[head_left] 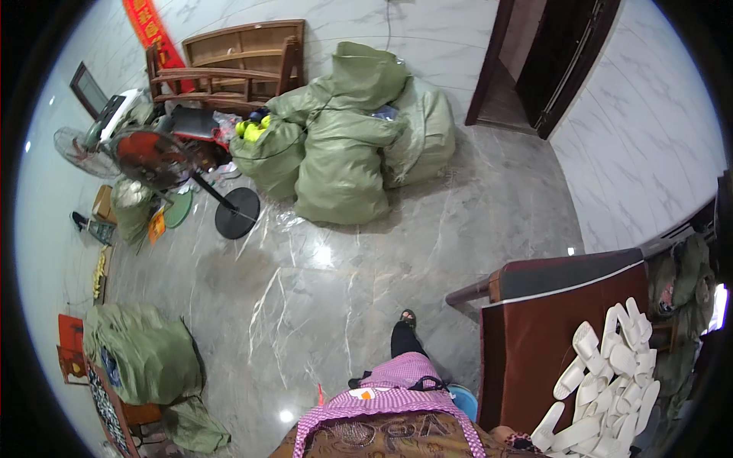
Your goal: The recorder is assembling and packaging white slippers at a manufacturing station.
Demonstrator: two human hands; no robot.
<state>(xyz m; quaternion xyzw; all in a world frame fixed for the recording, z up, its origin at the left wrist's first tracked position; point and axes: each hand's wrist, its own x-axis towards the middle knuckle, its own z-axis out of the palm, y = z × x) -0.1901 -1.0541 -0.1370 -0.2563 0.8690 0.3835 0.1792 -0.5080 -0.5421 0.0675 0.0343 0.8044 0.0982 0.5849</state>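
At the lower edge a small patch of skin point(502, 433) shows beside a dark patterned cuff point(522, 441). It is part of my right arm or hand, and its fingers do not show. Close to its right, many white slippers point(603, 408) lie in a loose heap on a brown table-like surface point(523, 359). My left hand is out of the picture. A pink checked apron point(401, 374) covers my front, and one sandalled foot point(408, 317) stands on the grey floor. Part of a blue basin or stool point(463, 401) peeks out beside the apron.
Bulging green woven sacks point(343, 168) stand by the far wall, near wooden furniture point(237, 65) and a doorway point(523, 69). A standing fan point(156, 156) on a round black base point(237, 213) is at the far left. Another green sack point(145, 355) sits at the near left.
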